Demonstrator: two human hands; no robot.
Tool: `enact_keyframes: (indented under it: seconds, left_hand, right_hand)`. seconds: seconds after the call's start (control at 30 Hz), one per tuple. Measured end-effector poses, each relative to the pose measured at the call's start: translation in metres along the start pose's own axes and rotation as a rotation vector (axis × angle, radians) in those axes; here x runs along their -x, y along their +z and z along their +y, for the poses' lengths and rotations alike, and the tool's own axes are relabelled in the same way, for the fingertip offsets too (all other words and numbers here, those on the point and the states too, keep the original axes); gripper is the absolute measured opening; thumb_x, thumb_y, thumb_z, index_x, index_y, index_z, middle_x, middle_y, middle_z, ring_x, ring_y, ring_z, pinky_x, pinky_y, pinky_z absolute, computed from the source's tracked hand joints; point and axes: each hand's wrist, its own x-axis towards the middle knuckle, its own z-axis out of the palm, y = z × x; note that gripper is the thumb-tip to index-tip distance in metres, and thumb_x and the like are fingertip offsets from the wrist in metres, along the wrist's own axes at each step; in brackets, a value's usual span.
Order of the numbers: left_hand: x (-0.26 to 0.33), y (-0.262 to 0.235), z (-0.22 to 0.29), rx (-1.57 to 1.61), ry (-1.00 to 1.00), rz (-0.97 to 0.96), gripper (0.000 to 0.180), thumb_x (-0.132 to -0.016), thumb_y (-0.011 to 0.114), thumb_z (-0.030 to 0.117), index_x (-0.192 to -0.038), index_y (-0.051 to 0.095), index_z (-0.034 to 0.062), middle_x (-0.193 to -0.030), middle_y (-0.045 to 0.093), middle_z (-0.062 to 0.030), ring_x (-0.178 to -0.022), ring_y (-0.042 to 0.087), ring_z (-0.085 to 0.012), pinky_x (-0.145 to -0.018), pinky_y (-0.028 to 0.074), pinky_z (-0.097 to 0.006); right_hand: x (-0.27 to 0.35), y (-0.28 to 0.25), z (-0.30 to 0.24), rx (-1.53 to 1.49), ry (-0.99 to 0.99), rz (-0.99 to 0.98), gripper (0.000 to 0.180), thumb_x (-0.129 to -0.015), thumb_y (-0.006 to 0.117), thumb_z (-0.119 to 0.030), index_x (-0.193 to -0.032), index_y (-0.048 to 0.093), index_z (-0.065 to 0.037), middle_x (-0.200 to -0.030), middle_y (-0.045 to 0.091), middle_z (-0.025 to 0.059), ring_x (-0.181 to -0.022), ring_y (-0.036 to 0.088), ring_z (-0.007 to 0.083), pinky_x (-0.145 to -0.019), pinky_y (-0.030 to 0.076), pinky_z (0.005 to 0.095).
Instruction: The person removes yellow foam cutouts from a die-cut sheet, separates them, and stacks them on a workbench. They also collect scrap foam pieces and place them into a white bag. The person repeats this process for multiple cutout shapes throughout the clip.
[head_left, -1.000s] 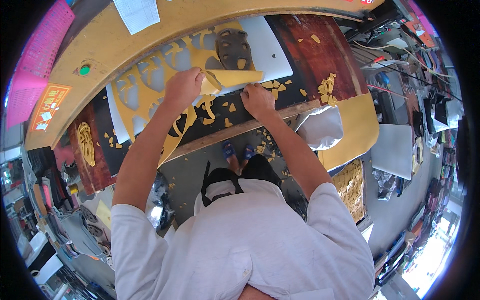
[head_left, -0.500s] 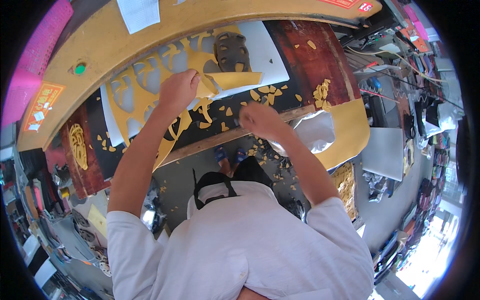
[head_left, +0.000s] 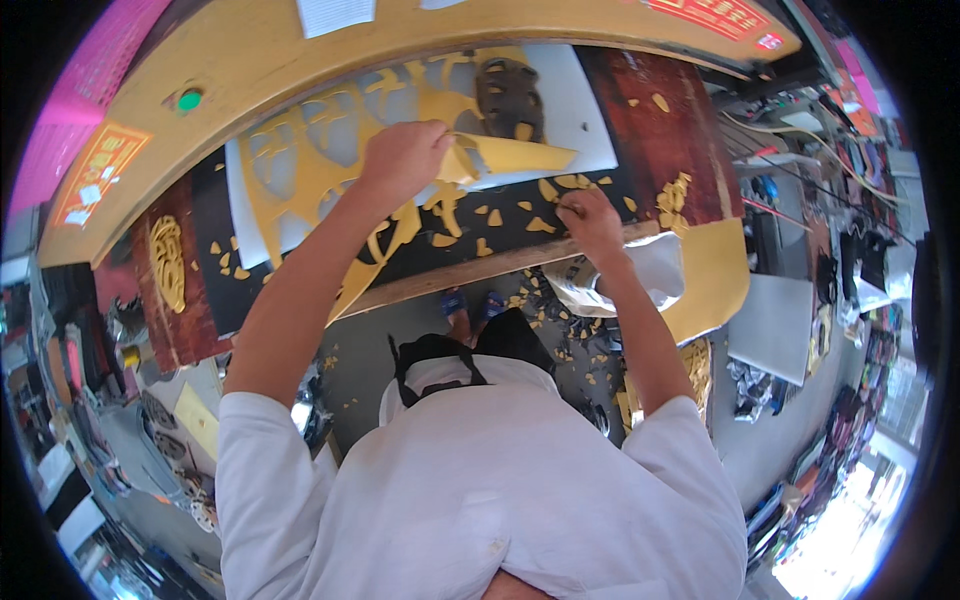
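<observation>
My left hand [head_left: 408, 160] is closed on a yellow sheet [head_left: 350, 150] full of cut-out openings, gripping it near its right end and lifting that part. A loose flap of the sheet hangs right of the fist, and strips trail over the front edge. Just beyond, a dark cutting die [head_left: 510, 100] with several openings rests on the white board [head_left: 590, 110]. My right hand [head_left: 592, 222] is closed with fingers pinched above the table's front edge, near small yellow scraps [head_left: 540, 225] on the black mat [head_left: 500, 232]. What its fingers hold, if anything, cannot be made out.
An orange-yellow machine beam [head_left: 230, 70] with a green button [head_left: 190, 99] spans the far side. Yellow strips [head_left: 167, 265] lie at left, a pile of scraps [head_left: 674, 198] at right. A silvery bag [head_left: 650, 275] and plain yellow sheet [head_left: 722, 270] sit near the right edge.
My right hand has moved right, away from the middle of the front edge, toward the scraps. My left hand keeps hold of the yellow sheet. The whole view has shifted slightly.
</observation>
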Motion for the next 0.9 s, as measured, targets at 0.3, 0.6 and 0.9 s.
enact_keyframes:
  seconds: [0.3,0.6,0.9]
  left_hand:
    - [-0.024,-0.016,0.009,-0.184,0.186,-0.007,0.025,-0.105,0.059,0.034,-0.098,0.069,0.0121,-0.084,0.072,-0.0124,-0.084,0.071,-0.0373,-0.069,0.055,-0.05]
    - [-0.08,-0.038,0.022,-0.448,0.567,0.024,0.021,-0.1,0.066,0.035,-0.095,0.069,0.015,-0.082,0.072,-0.0092,-0.082,0.074,-0.0329,-0.062,0.056,-0.048]
    - [-0.078,-0.057,0.012,-0.519,0.61,0.034,0.014,-0.093,0.07,0.028,-0.088,0.075,0.0156,-0.084,0.075,-0.0088,-0.084,0.076,-0.0325,-0.064,0.059,-0.048]
  right_hand:
    - [0.055,-0.02,-0.103,0.317,-0.18,-0.937,0.024,-0.093,0.068,-0.03,-0.106,0.078,-0.012,-0.096,0.076,0.0138,-0.095,0.074,0.0341,-0.082,0.058,0.0441]
    - [0.003,0.135,-0.144,0.306,-0.206,-0.464,0.026,-0.095,0.067,-0.032,-0.105,0.068,-0.007,-0.093,0.077,0.0173,-0.087,0.076,0.0367,-0.078,0.06,0.05]
    - [0.011,0.061,-0.135,-0.286,0.027,-0.486,0.013,-0.087,0.074,-0.013,-0.096,0.068,-0.004,-0.082,0.072,0.0119,-0.078,0.074,0.0291,-0.072,0.057,0.0385]
